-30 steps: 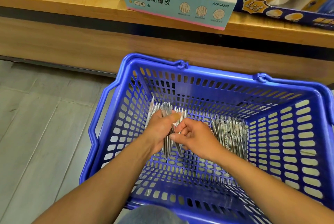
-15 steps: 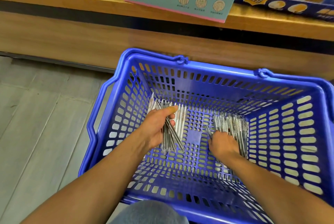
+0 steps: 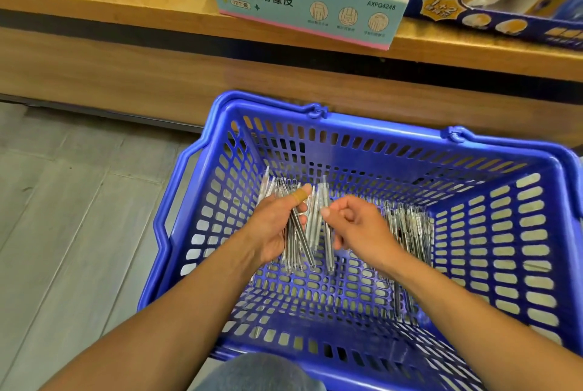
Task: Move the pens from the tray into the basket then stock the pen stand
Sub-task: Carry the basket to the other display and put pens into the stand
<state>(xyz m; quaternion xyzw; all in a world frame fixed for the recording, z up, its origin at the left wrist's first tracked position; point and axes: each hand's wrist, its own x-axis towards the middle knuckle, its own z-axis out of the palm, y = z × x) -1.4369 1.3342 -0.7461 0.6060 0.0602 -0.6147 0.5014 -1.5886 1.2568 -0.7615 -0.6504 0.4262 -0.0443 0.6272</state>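
Left hand (image 3: pixel 274 226) grips a bundle of pens (image 3: pixel 296 233) inside the basket (image 3: pixel 372 144); right hand (image 3: pixel 356 226) pinches one pen (image 3: pixel 328 248) (fingers curled) beside it.

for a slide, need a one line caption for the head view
Left hand grips a bundle of pens over a blue basket; right hand brings more.

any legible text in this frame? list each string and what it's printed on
"小纽扣推动橡皮": front of the teal box on the wooden shelf.
"12个装": small tag on the same box.
"AXPQ4248": same box, right side.
"1+2": badge on the dark blue box; its smaller print is unreadable.
Captions under the teal box's three icons: too small.
Pens, basket: nothing readable.
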